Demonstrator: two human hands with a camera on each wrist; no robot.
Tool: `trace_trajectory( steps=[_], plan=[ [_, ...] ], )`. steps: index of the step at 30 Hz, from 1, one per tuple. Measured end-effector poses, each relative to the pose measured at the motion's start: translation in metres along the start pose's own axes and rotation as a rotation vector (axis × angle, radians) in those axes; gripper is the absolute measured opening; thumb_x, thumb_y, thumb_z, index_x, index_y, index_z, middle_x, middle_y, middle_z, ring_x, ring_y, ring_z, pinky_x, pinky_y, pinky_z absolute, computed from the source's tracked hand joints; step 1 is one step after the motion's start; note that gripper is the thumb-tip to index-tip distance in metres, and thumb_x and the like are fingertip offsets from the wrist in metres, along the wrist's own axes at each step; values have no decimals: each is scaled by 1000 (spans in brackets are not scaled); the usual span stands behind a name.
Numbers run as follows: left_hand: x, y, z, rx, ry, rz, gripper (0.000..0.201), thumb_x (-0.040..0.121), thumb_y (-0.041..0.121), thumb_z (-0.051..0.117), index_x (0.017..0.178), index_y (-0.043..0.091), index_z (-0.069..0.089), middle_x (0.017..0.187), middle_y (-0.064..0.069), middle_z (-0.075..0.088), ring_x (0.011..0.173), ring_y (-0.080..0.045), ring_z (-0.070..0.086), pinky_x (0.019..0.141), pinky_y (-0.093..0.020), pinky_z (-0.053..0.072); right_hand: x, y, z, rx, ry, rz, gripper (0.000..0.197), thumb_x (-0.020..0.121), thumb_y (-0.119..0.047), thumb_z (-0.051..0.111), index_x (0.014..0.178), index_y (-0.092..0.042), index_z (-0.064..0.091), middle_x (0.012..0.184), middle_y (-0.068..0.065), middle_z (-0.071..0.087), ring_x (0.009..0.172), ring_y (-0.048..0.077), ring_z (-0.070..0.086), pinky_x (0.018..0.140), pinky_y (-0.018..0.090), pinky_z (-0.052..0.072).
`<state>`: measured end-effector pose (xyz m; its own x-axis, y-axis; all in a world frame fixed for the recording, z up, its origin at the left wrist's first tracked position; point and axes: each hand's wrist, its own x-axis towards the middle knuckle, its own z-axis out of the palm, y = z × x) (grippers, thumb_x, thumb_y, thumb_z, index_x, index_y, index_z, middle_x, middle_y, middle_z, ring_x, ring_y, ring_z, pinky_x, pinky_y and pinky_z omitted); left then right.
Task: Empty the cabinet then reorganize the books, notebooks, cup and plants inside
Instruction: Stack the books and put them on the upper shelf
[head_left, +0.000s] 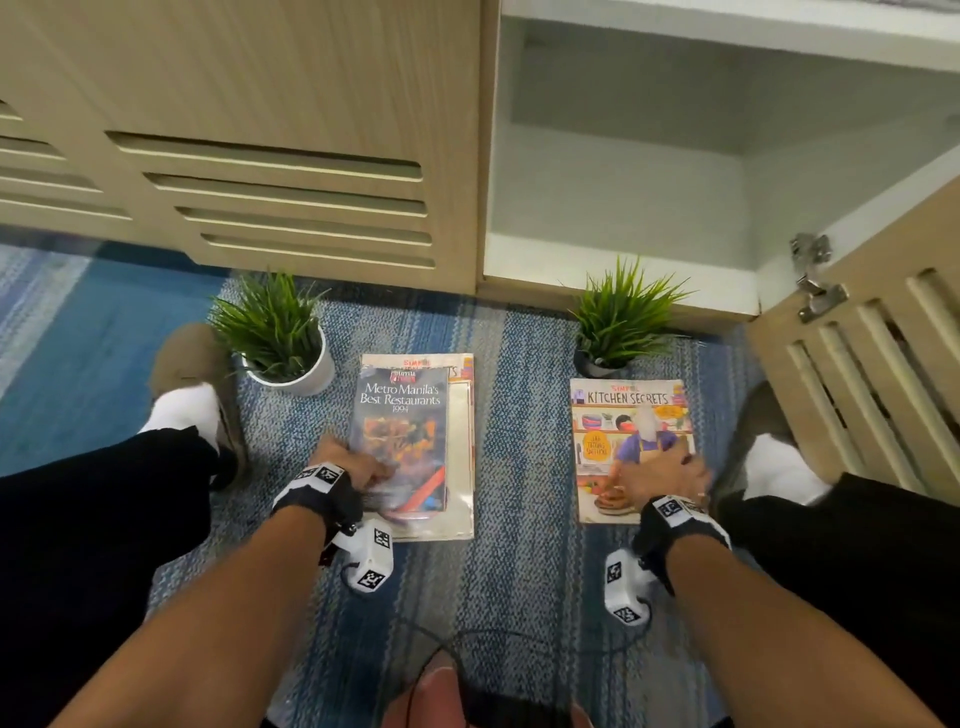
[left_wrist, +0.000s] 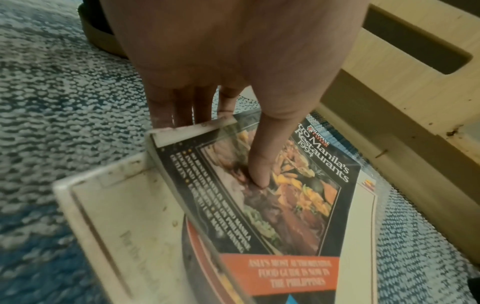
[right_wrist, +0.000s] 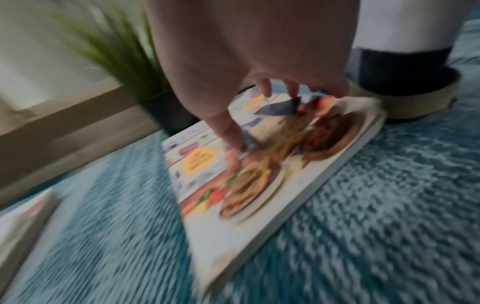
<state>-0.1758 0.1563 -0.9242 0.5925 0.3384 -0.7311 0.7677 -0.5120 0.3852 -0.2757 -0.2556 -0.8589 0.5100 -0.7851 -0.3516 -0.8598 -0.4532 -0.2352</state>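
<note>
The glossy black Metro Manila restaurant guide (left_wrist: 272, 195), pinched at its edge by your left hand (head_left: 347, 462), may slide off the cream book beneath (left_wrist: 124, 216); your right hand (head_left: 660, 470) grasps the colourful Kitchen Secrets cookbook (head_left: 623, 415).

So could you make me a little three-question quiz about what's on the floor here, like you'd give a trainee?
1. True or false: the cabinet compartment with the open door has books inside.
2. Which pot is white: the plant nearer the left hand, or the plant nearer the right hand?
3. Fill in: the Metro Manila book lies on top of another ____.

Key: 1 false; 2 the one nearer the left hand; 3 book.
</note>
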Motion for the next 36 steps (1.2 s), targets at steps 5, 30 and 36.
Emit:
trace_trajectory(
  steps=[5, 30, 36],
  plan=[
    [-7, 4, -2, -146, -51, -3, 100, 18, 19, 100, 103, 7, 49, 90, -17, 72, 74, -33, 73, 74, -49, 61, 39, 19, -9, 141, -257, 187, 132, 54, -57, 88, 154, -8, 17, 154, 16, 36, 138, 40, 41, 111, 53, 39],
    [-74, 43, -61, -383, -443, 106, 41, 59, -2, 74, 98, -16, 68, 73, -16, 75, 71, -28, 69, 100, -48, 46, -8, -9, 7, 574, -401, 104, 15, 90, -6, 64, 103, -1, 70, 109, 17, 70, 99, 31, 67, 74, 29, 43],
    [-94, 64, -78, -468, -528, 144, 19, 74, -7, 62, 67, 0, 78, 68, -12, 75, 60, -23, 72, 64, -28, 61, -21, -31, 14, 844, -599, 79, 20, 97, -2, 57, 114, -11, 59, 106, 10, 69, 87, 26, 63, 74, 41, 53]
  ],
)
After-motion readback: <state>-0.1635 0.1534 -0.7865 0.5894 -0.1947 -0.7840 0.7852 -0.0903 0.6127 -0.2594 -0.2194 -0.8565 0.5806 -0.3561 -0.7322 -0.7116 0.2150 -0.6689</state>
